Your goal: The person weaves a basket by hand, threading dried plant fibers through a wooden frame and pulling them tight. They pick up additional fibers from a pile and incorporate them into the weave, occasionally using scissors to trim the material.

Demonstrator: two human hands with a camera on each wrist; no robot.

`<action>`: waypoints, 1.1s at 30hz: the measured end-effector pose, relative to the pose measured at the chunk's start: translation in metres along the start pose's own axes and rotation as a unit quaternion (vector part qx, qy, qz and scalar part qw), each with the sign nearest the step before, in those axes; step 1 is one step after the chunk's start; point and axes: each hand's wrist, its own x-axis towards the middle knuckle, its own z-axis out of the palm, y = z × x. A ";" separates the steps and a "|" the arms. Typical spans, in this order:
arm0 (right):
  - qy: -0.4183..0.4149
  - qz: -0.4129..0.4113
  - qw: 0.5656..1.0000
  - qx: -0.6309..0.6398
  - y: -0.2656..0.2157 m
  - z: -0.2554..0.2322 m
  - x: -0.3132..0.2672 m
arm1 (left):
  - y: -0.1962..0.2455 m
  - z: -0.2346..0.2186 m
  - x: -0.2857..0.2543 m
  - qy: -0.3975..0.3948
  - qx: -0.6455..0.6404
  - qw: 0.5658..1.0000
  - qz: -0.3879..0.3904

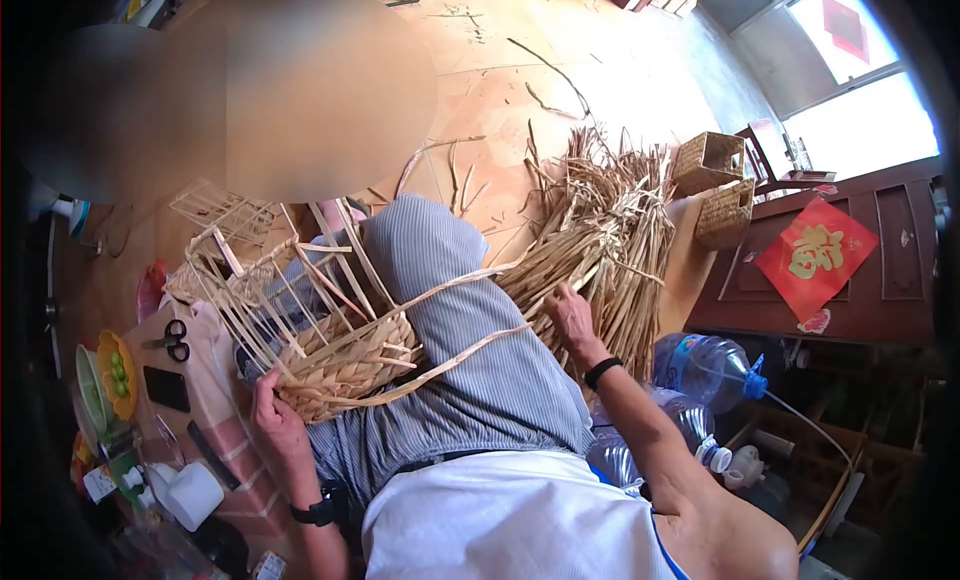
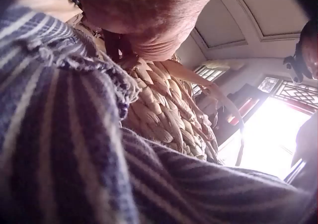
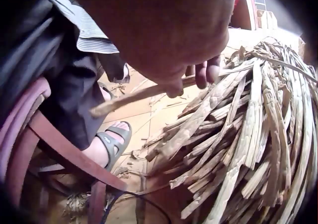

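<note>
A half-woven basket (image 1: 350, 365) of braided dried stalks lies on the person's lap, with pale upright sticks (image 1: 235, 290) of a frame rising from it. At its lower left edge the left hand (image 1: 278, 420) grips the weave; in the left wrist view the braided wall (image 2: 159, 109) shows below that hand, whose fingers are mostly hidden. Two long loose strands (image 1: 450, 355) trail from the basket across the lap. Over a big bundle of dried stalks (image 1: 610, 230) to the right, the right hand (image 1: 572, 320) holds one stalk (image 3: 144, 92) between thumb and curled fingers.
Scissors (image 1: 176, 340), a phone (image 1: 166, 388) and a yellow bowl (image 1: 118, 375) are on the cloth-covered table at left. Large water bottles (image 1: 705, 365) stand close to the right arm. Two woven baskets (image 1: 722, 212) sit beyond the bundle. Stalk scraps litter the floor (image 1: 480, 100).
</note>
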 end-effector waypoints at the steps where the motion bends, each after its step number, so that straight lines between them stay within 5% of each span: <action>1: -0.035 0.002 0.999 0.025 -0.007 0.001 -0.006 | 0.000 0.000 0.000 0.002 -0.001 1.000 0.004; 4: -0.146 0.097 0.978 0.114 -0.036 0.038 -0.037 | -0.007 0.003 -0.002 0.008 -0.010 1.000 0.010; 8: -0.175 0.139 0.945 0.238 0.007 0.192 -0.111 | 0.000 0.001 0.000 0.002 -0.039 0.999 -0.015; 9: -0.102 0.117 0.941 0.302 0.050 0.270 -0.137 | -0.006 0.002 0.000 -0.001 -0.051 0.999 -0.011; 10: 0.106 -0.006 0.895 0.434 0.088 0.344 -0.150 | -0.017 -0.002 0.001 -0.001 -0.054 0.998 -0.009; 12: -0.176 0.142 0.953 0.202 0.053 0.147 -0.058 | -0.005 -0.011 0.008 -0.028 -0.096 0.994 -0.046; 13: -0.206 0.227 0.933 0.189 0.018 0.017 -0.016 | 0.004 -0.017 0.015 -0.030 -0.082 0.996 -0.023; 14: -0.090 0.213 0.932 0.280 0.015 -0.029 -0.001 | 0.014 -0.026 0.023 -0.055 -0.090 0.994 -0.041; 15: 0.144 0.065 0.960 0.230 0.042 -0.015 0.018 | 0.022 -0.031 0.030 -0.049 -0.092 0.994 -0.038; 17: 0.106 0.130 0.904 0.394 0.101 -0.033 0.060 | 0.035 -0.042 0.041 0.000 -0.039 0.999 0.008; 19: 0.139 0.066 0.862 0.483 0.078 -0.098 0.099 | 0.048 -0.051 0.047 0.048 -0.030 0.998 -0.014; 21: 0.176 0.063 0.836 0.517 -0.027 -0.190 0.113 | 0.056 -0.054 0.049 0.059 -0.034 0.998 -0.017; 24: 0.157 -0.017 0.779 0.606 -0.137 -0.239 0.115 | 0.065 -0.053 0.051 -0.002 -0.015 1.000 -0.004; 25: 0.053 -0.115 0.769 0.627 -0.163 -0.254 0.113 | 0.067 -0.052 0.051 -0.023 -0.003 1.000 -0.006; 27: -0.025 -0.130 0.813 0.566 -0.219 -0.233 0.105 | 0.062 -0.050 0.049 -0.047 -0.001 0.999 -0.004; 28: -0.118 -0.008 0.729 0.674 -0.254 -0.231 0.090 | 0.061 -0.049 0.047 -0.058 -0.004 0.998 -0.017; 29: 0.013 -0.283 0.898 0.337 -0.281 -0.252 0.087 | 0.060 -0.048 0.046 -0.068 -0.008 0.997 -0.031; 33: -0.029 -0.278 0.935 0.217 -0.311 -0.242 0.079 | 0.062 -0.044 0.052 -0.080 -0.075 0.987 -0.117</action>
